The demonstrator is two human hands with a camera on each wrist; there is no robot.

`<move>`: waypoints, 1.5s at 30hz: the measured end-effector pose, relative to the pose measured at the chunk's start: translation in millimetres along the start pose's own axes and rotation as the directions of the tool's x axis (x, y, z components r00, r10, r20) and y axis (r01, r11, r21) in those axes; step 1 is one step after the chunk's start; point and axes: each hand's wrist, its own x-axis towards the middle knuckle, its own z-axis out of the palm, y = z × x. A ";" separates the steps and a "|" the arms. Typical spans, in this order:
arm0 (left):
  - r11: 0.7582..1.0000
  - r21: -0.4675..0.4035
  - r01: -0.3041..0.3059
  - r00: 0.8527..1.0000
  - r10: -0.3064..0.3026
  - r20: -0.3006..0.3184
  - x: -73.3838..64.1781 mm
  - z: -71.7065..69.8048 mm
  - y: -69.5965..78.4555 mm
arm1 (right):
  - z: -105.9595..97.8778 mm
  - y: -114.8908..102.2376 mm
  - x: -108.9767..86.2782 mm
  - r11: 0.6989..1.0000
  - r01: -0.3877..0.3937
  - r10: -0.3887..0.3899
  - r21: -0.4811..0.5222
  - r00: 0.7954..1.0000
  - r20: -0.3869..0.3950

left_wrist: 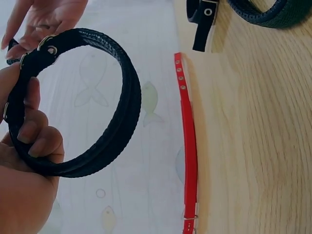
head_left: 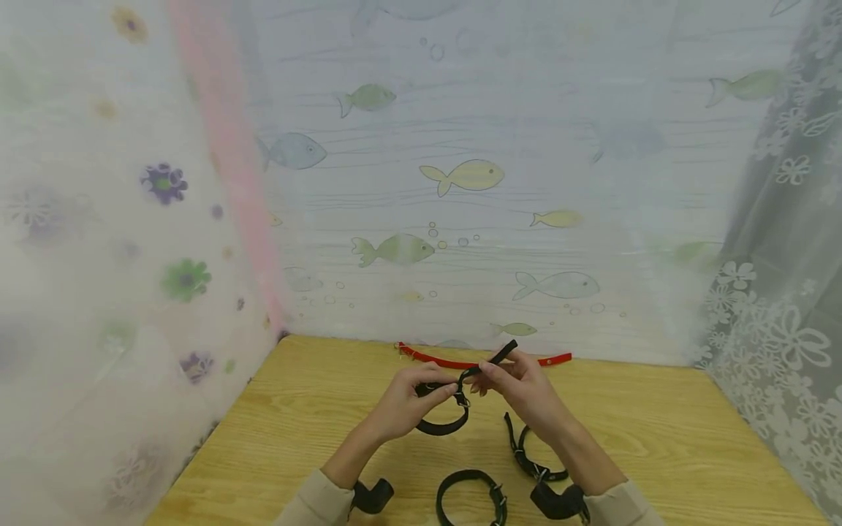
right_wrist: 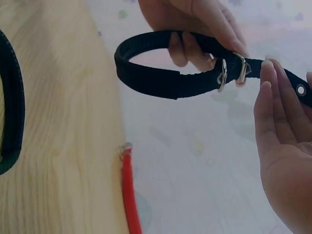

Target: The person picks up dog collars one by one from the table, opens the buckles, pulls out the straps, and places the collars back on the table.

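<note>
Above the surface (head_left: pixel 302 409), the black collar (head_left: pixel 444 429) forms a loop at five o'clock from the left grip (head_left: pixel 409 400), which pinches it beside the buckle (head_left: pixel 464 401), while the right grip (head_left: pixel 526 389), nearer the tail (head_left: pixel 506 352), pinches that strap along its two-o'clock axis.

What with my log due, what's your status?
Left hand gripping looped black collar; right hand pinching its strap beyond buckle; red collar behind, not blocking.

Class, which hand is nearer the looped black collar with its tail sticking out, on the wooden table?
Right: the right hand is above that collar in the head view; the left hand is farther, up-left.
</note>
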 end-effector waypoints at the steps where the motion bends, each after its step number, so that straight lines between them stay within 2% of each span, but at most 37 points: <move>1: 1.000 -0.007 0.003 1.000 -0.003 -0.001 0.2 -0.2 -0.2 | -0.3 1.3 -0.1 1.000 0.005 -0.005 0.026 1.000 0.012; 4: 1.000 -0.019 0.013 1.000 -0.013 -0.011 0.9 0.3 -8.1 | -0.1 3.6 0.1 0.998 0.003 -0.004 0.062 1.000 0.016; 6: 1.000 -0.006 0.021 1.000 -0.022 -0.023 1.5 1.9 -18.1 | 0.7 3.9 0.9 0.999 0.000 0.000 0.040 1.000 0.003; 10: 0.999 0.047 0.016 0.999 -0.014 -0.035 1.7 5.1 -35.9 | 3.2 2.9 2.9 0.998 -0.012 0.011 -0.060 1.000 -0.012; 14: 0.995 0.094 -0.026 0.999 0.028 -0.018 0.8 6.2 -41.8 | 5.1 3.0 3.6 0.981 -0.021 0.026 -0.192 0.999 0.026; 18: 0.993 0.110 -0.031 1.000 0.030 0.006 0.2 5.8 -41.3 | 5.1 5.5 3.1 0.961 -0.018 0.032 -0.277 0.998 0.048; 24: 0.991 0.128 0.038 0.998 -0.043 0.038 1.4 5.0 -38.0 | 4.4 6.2 2.7 0.940 0.035 -0.017 -0.339 0.998 0.055; 28: 0.987 0.145 0.062 0.996 -0.071 0.053 2.1 4.2 -36.2 | 5.7 3.9 2.7 0.930 0.057 -0.038 -0.362 0.998 0.059; 33: 0.986 0.152 0.063 0.995 -0.074 0.073 2.6 3.3 -34.6 | 6.8 2.4 1.7 0.936 0.064 -0.043 -0.346 0.997 0.065; 41: 0.989 0.146 0.017 0.992 -0.036 0.125 3.7 1.8 -34.0 | 7.1 1.5 1.2 0.942 0.085 -0.062 -0.324 0.995 0.078; 45: 0.990 0.135 0.026 0.988 -0.046 0.149 3.8 1.4 -34.0 | 5.5 2.7 0.3 0.948 0.085 -0.068 -0.308 0.995 0.068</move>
